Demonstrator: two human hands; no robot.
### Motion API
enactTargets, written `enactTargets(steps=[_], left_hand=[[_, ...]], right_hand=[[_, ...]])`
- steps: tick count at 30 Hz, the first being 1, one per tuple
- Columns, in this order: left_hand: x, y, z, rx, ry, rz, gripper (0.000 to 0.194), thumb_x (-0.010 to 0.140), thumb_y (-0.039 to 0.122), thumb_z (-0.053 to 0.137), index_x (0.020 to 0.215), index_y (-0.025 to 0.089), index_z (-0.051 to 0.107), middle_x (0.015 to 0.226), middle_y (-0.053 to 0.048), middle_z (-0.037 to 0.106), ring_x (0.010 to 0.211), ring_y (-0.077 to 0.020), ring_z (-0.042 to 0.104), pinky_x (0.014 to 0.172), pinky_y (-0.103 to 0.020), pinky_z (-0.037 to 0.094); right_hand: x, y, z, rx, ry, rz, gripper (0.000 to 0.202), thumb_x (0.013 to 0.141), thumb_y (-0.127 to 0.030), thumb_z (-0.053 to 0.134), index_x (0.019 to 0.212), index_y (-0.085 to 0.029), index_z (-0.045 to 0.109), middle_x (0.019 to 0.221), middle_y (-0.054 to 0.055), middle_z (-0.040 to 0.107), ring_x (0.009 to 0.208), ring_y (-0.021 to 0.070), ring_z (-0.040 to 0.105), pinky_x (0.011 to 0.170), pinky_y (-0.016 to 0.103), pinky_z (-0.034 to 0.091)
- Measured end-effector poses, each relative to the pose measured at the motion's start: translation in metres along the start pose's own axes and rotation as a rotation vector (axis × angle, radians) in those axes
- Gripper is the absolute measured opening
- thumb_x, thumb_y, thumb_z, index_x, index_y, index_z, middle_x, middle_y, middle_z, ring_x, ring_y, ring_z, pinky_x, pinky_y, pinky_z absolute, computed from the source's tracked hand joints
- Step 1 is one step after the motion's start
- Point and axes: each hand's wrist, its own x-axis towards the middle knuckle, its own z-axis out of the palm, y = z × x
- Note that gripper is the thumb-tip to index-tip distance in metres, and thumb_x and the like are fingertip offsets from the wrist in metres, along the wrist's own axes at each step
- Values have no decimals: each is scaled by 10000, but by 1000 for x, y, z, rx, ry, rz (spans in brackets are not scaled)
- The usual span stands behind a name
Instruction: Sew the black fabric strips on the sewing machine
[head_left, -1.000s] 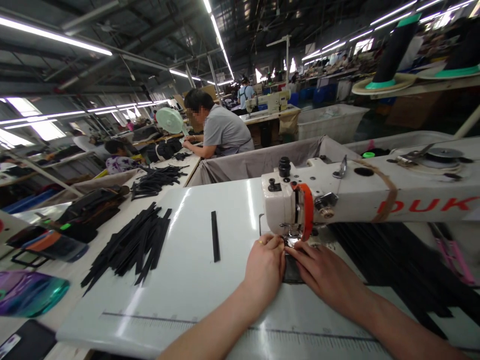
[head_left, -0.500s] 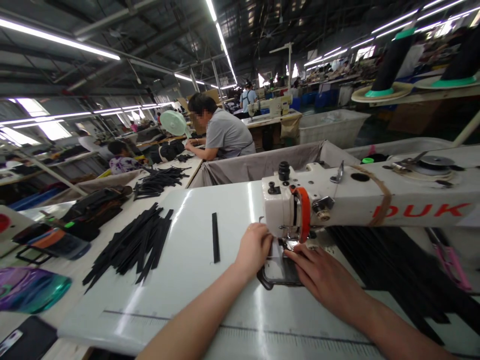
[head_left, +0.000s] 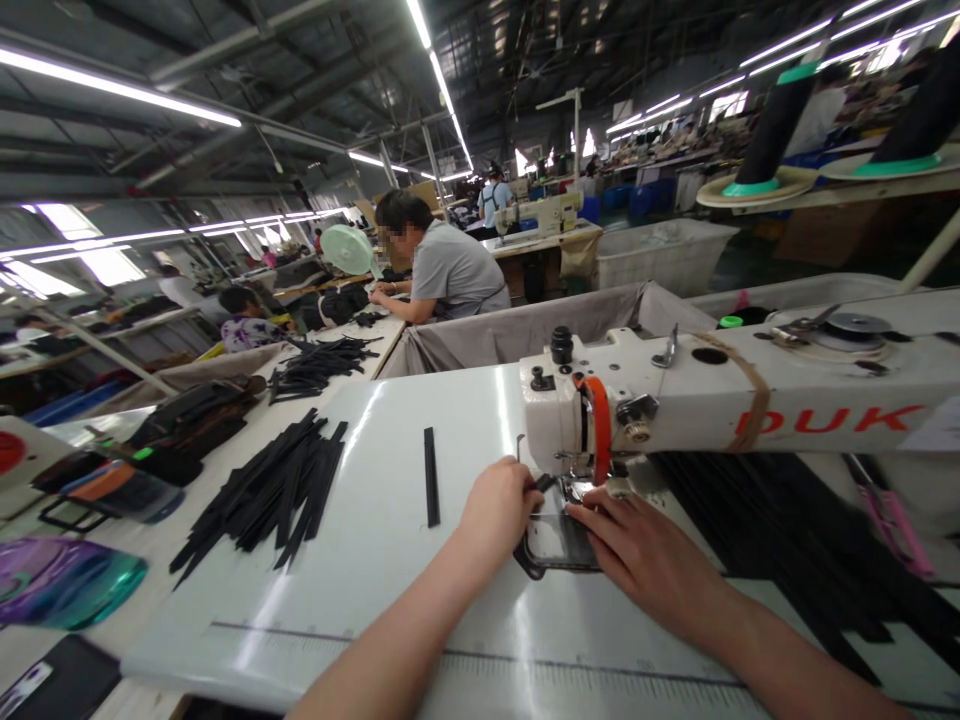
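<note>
A short black strip [head_left: 545, 482] sits at the left side of the presser foot [head_left: 577, 490] of a white sewing machine [head_left: 645, 395], its near end at the fingertips of the left hand [head_left: 496, 512]. That hand appears to pinch it between thumb and bent fingers. The right hand [head_left: 637, 540] lies just across the foot, fingers stretched forward and close together; whether they press on any material, I cannot tell.

This piece looks to be in mid-handling, since it is at the foot and in the fingers. 1 loose strip [head_left: 430, 478] lies apart on the pale tabletop [head_left: 390, 590], left of the hands; beyond it is a large pile of strips [head_left: 259, 490]. Longer black lengths [head_left: 757, 530] lie under the machine's arm, on the right. Finished and waiting pieces cannot be told apart, so how much is left is unclear.

Farther off, 1 co-worker [head_left: 459, 268] leans over another work surface.
</note>
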Motion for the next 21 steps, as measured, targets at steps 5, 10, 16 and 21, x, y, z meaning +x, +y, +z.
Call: enactTargets(steps=[5, 10, 16, 21], left_hand=[[-39, 28, 7, -93, -99, -33, 53, 857, 167, 639, 876, 178, 688, 911, -57, 683, 833, -227, 641, 757, -342, 529], [-46, 16, 24, -199, 84, 139, 204, 870, 180, 656, 1072, 193, 677, 1226, -77, 662, 1179, -272, 563, 1033, -453, 464], [-44, 14, 29, -245, 89, 230, 166, 914, 148, 574, 1017, 186, 698, 1225, -72, 673, 1167, -245, 590, 1058, -416, 472], [-42, 14, 26, -232, 89, 246, 154, 902, 151, 593, 1009, 174, 700, 1197, -76, 686, 1129, -251, 607, 1038, -417, 490]], right_hand=[[-1, 1, -4, 216, -17, 15, 302, 914, -141, 491, 1185, -185, 618, 1214, 99, 640, 1071, 237, 619, 899, 406, 549], [-3, 0, -8, 276, -27, 21, 259, 932, -170, 497, 1152, -191, 631, 1172, 87, 654, 1065, 221, 631, 899, 379, 561], [-1, -5, -9, 226, 20, 23, 263, 968, -183, 441, 1146, -167, 632, 1157, 99, 662, 1061, 220, 640, 893, 375, 571], [2, -6, -11, 208, 32, 34, 268, 972, -173, 421, 1126, -152, 639, 1129, 102, 677, 1037, 211, 654, 884, 349, 576]])
